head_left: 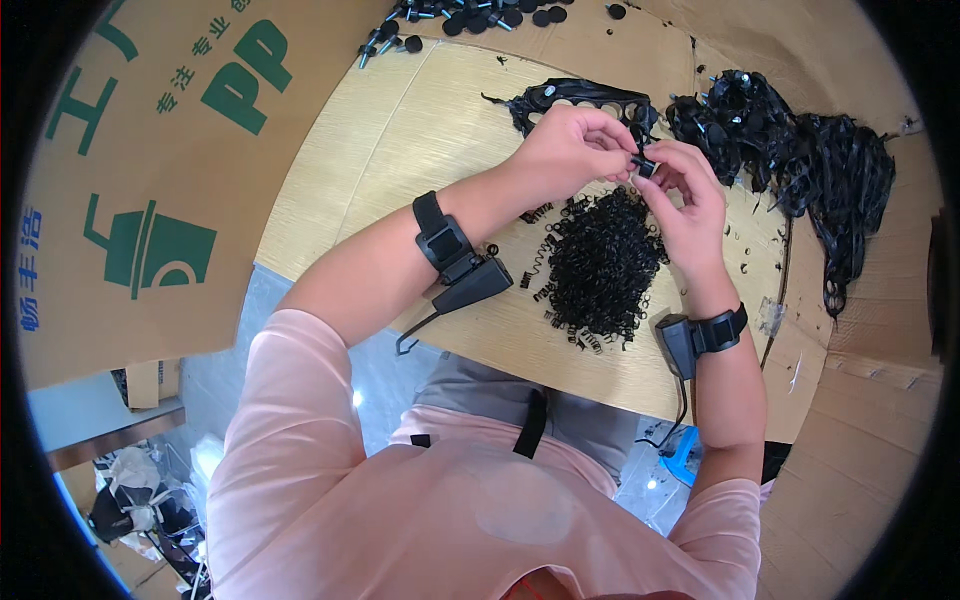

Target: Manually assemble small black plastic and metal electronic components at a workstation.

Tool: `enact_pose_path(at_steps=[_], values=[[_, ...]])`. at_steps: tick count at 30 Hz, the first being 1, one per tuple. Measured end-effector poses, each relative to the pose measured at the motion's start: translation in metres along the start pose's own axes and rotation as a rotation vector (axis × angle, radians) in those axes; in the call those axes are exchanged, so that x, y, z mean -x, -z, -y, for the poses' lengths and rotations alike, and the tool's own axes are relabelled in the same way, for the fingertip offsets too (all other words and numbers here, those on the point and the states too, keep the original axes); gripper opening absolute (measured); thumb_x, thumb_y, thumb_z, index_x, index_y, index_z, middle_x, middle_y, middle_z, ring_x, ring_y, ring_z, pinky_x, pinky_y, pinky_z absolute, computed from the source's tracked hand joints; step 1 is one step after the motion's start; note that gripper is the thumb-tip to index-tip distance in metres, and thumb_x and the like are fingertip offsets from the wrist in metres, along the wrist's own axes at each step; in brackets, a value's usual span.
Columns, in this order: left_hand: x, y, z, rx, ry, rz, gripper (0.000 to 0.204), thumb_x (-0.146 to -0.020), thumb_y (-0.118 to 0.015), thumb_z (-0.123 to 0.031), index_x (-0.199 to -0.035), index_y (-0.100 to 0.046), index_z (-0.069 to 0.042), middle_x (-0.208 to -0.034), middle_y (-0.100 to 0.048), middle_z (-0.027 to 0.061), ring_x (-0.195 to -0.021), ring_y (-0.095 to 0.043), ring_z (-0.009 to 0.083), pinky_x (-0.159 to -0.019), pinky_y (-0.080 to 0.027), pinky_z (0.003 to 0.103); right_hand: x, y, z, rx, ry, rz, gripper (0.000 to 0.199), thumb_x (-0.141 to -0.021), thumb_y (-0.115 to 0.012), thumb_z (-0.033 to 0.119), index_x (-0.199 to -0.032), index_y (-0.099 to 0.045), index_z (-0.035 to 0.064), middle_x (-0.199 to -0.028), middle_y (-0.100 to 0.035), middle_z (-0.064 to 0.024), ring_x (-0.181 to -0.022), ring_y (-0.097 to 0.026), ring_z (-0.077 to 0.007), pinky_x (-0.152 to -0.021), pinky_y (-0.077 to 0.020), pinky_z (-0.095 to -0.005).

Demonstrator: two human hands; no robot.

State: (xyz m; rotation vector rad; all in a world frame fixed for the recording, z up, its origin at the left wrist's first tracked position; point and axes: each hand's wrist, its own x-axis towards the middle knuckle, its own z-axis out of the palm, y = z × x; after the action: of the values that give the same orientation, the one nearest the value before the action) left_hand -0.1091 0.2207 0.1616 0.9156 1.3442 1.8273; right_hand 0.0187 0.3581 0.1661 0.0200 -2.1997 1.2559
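Note:
My left hand [582, 148] and my right hand [688, 195] meet over the table, fingertips pinched on a small black cylindrical piece [646, 166] between them. Its far end is partly covered by fingers, so its exact kind is unclear. Just below the hands lies a heap of curled black trimmings [606, 262], with loose curls around its edge. Behind the left hand a black strip with round openings [560, 94] lies flat.
Round black-headed screws [480, 18] are scattered at the far edge. A tangle of black sheet scraps [735, 120] spreads to the right, hanging down near cardboard [880, 400]. A printed cardboard panel [170, 180] stands left. The yellowish tabletop [350, 190] has a curved near edge.

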Motion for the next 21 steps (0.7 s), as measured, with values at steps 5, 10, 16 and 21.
enact_pose_path(at_steps=[5,10,16,21], values=[[0.0006,0.0002,0.0014,-0.077,-0.043,-0.023,0.013,-0.077,-0.065,0.0,-0.089,-0.064,0.004,-0.079,-0.065,0.006,-0.072,-0.063,0.0099,-0.067,-0.053,0.023,0.0005,-0.0046,0.0,0.019,-0.024,-0.032,0.03,-0.075,-0.07,-0.004,-0.103,-0.063,0.0026,-0.101,-0.059,-0.0071,-0.072,-0.053,-0.0081,-0.064,-0.0461,-0.0215],[0.0015,0.0006,0.0003,-0.096,-0.06,0.034,0.017,-0.081,-0.066,0.0,-0.098,-0.063,0.002,-0.089,-0.065,0.0061,-0.083,-0.063,0.0092,-0.076,-0.052,0.023,0.0034,-0.0028,-0.0004,-0.089,-0.146,-0.032,0.027,-0.079,-0.069,0.0,-0.105,-0.061,0.0003,-0.096,-0.06,-0.0039,-0.074,-0.053,-0.0068,-0.067,-0.0457,-0.0211],[0.0019,0.0009,0.0008,-0.139,-0.159,-0.032,0.014,-0.084,-0.064,0.002,-0.098,-0.063,0.002,-0.093,-0.066,0.0067,-0.087,-0.063,0.0105,-0.079,-0.052,0.023,0.0044,-0.0008,0.0034,-0.312,-0.254,-0.031,0.025,-0.082,-0.068,0.004,-0.107,-0.061,-0.0001,-0.089,-0.058,0.0007,-0.075,-0.052,-0.0062,-0.071,-0.0448,-0.0213],[0.0039,0.0012,-0.0028,-0.121,-0.225,-0.022,0.014,-0.084,-0.063,0.003,-0.097,-0.063,0.002,-0.094,-0.065,0.0086,-0.089,-0.062,0.0126,-0.08,-0.051,0.024,0.0056,0.0001,-0.0064,-0.263,-0.208,-0.027,0.027,-0.082,-0.069,0.005,-0.107,-0.061,0.0007,-0.085,-0.056,0.0029,-0.073,-0.05,-0.0054,-0.069,-0.0435,-0.02]])
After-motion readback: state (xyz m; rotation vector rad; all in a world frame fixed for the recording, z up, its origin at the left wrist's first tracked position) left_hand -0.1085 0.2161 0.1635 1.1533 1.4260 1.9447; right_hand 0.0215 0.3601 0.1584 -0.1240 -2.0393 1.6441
